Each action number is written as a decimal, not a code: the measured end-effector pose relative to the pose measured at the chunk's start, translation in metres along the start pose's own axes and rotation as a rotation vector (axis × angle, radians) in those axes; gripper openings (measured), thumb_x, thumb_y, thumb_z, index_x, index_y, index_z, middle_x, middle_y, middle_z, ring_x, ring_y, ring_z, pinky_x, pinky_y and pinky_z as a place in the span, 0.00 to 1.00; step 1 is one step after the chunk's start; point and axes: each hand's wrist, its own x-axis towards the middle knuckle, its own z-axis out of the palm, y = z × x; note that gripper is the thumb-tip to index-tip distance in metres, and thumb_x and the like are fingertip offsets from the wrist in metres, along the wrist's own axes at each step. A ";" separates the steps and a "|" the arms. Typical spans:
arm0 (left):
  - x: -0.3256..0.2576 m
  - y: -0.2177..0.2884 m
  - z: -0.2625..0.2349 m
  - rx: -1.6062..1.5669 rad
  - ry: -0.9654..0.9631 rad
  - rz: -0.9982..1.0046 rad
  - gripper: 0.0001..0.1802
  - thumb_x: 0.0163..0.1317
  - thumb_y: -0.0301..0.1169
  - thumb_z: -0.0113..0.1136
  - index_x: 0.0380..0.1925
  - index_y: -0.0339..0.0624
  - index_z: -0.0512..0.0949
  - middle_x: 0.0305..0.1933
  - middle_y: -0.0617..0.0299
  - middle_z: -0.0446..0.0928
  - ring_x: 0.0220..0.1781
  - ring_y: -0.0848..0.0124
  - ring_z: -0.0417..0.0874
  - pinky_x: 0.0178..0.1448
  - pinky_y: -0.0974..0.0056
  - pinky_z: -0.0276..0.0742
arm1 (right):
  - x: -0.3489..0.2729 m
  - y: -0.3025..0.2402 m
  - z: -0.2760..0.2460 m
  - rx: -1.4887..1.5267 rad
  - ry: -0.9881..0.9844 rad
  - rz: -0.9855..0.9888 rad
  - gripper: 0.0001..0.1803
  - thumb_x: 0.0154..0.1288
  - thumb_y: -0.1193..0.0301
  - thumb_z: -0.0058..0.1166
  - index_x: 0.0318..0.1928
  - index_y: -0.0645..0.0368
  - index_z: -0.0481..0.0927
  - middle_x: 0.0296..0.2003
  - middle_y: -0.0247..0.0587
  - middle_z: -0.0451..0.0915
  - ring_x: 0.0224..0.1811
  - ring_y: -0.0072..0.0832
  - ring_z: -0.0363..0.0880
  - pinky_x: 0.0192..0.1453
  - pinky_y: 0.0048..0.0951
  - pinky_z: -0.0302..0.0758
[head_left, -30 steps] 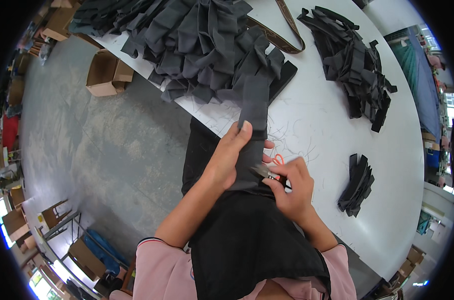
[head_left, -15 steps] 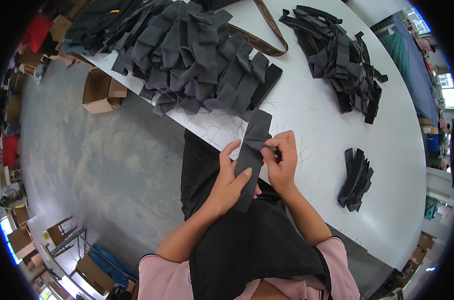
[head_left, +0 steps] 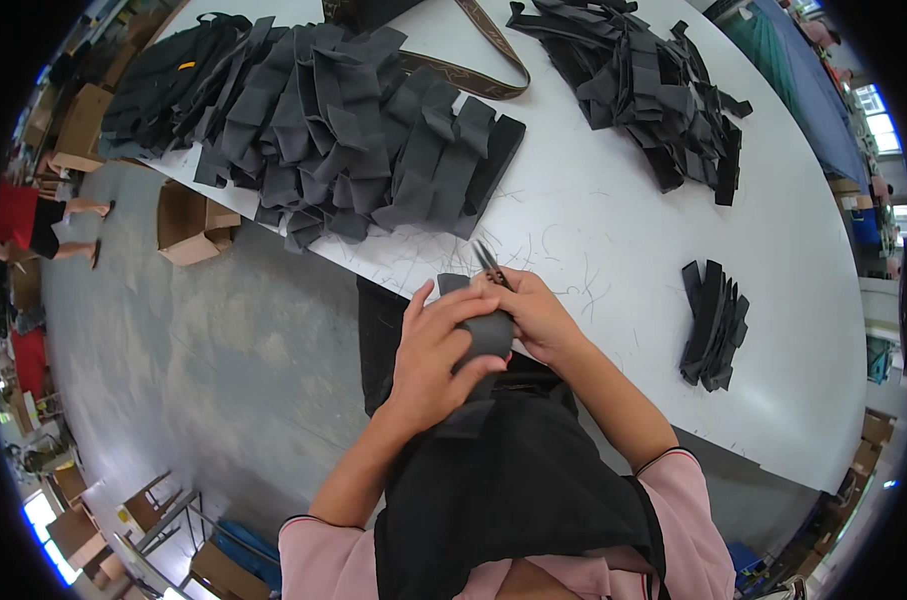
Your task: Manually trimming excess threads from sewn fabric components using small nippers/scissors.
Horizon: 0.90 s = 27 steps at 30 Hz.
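A dark grey fabric strip (head_left: pixel 485 338) is bent into a curve between my hands, just off the near table edge. My left hand (head_left: pixel 428 348) is closed around it, thumb below and fingers across its top. Small dark thread snips (head_left: pixel 491 266) stick out of my right hand (head_left: pixel 541 318), blades pointing up and away. The fingertips of both hands meet at the strip's upper edge, and part of the strip is hidden behind them. Loose thread ends lie on the white table (head_left: pixel 613 270) beyond the hands.
A big heap of grey fabric strips (head_left: pixel 323 130) covers the far left of the table, beside a dark bag (head_left: pixel 158 90) and a brown patterned strap (head_left: pixel 503 65). Other strips form a pile (head_left: pixel 653 95) and a small bundle (head_left: pixel 713 325) on the right. A cardboard box (head_left: pixel 188 230) stands below.
The strip, stretched out long before, is now curled over in my left hand, which has shifted up over it. The right hand has turned, so the snips' blades show. A person in red appears at left.
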 end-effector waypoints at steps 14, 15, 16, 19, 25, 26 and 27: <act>-0.012 -0.008 0.001 -0.669 0.200 -0.418 0.20 0.56 0.38 0.63 0.40 0.31 0.77 0.57 0.57 0.69 0.57 0.69 0.70 0.59 0.67 0.65 | -0.058 0.005 0.004 -0.958 0.278 -0.817 0.12 0.52 0.75 0.60 0.39 0.57 0.77 0.27 0.35 0.76 0.22 0.29 0.75 0.25 0.26 0.69; -0.011 -0.006 0.000 -0.649 0.184 -0.414 0.19 0.56 0.37 0.63 0.40 0.31 0.77 0.57 0.57 0.69 0.56 0.69 0.70 0.59 0.67 0.65 | -0.057 0.004 0.004 -0.956 0.263 -0.820 0.12 0.52 0.75 0.60 0.39 0.57 0.77 0.26 0.35 0.77 0.23 0.29 0.76 0.25 0.26 0.69; -0.010 -0.004 -0.001 -0.627 0.170 -0.412 0.18 0.56 0.36 0.63 0.39 0.32 0.77 0.57 0.57 0.69 0.56 0.69 0.70 0.59 0.66 0.65 | -0.056 0.004 0.003 -0.953 0.263 -0.822 0.12 0.52 0.75 0.60 0.39 0.57 0.77 0.26 0.35 0.77 0.23 0.29 0.76 0.25 0.26 0.69; -0.009 0.000 -0.002 -0.644 0.168 -0.438 0.17 0.56 0.35 0.62 0.39 0.32 0.77 0.57 0.57 0.70 0.56 0.68 0.71 0.58 0.66 0.65 | -0.054 0.004 0.003 -0.929 0.259 -0.864 0.11 0.52 0.74 0.60 0.39 0.57 0.77 0.26 0.36 0.77 0.23 0.30 0.76 0.25 0.26 0.69; -0.014 -0.002 -0.001 -0.605 0.178 -0.434 0.14 0.57 0.33 0.61 0.38 0.32 0.77 0.56 0.56 0.71 0.55 0.68 0.72 0.57 0.66 0.67 | -0.055 0.006 0.001 -1.033 0.275 -0.922 0.10 0.52 0.74 0.60 0.37 0.58 0.78 0.26 0.36 0.79 0.22 0.30 0.77 0.25 0.27 0.69; -0.014 -0.002 -0.002 -0.604 0.180 -0.432 0.14 0.57 0.33 0.61 0.38 0.32 0.77 0.56 0.56 0.71 0.55 0.68 0.72 0.57 0.66 0.67 | -0.058 0.009 0.001 -0.969 0.286 -0.856 0.10 0.52 0.74 0.61 0.37 0.58 0.78 0.26 0.37 0.79 0.22 0.30 0.77 0.25 0.26 0.69; -0.014 -0.001 -0.003 -0.612 0.182 -0.440 0.14 0.57 0.32 0.60 0.38 0.32 0.77 0.55 0.56 0.71 0.54 0.68 0.72 0.57 0.66 0.67 | -0.059 0.010 0.000 -0.904 0.294 -0.789 0.10 0.52 0.74 0.61 0.37 0.58 0.78 0.25 0.37 0.79 0.23 0.30 0.77 0.26 0.26 0.70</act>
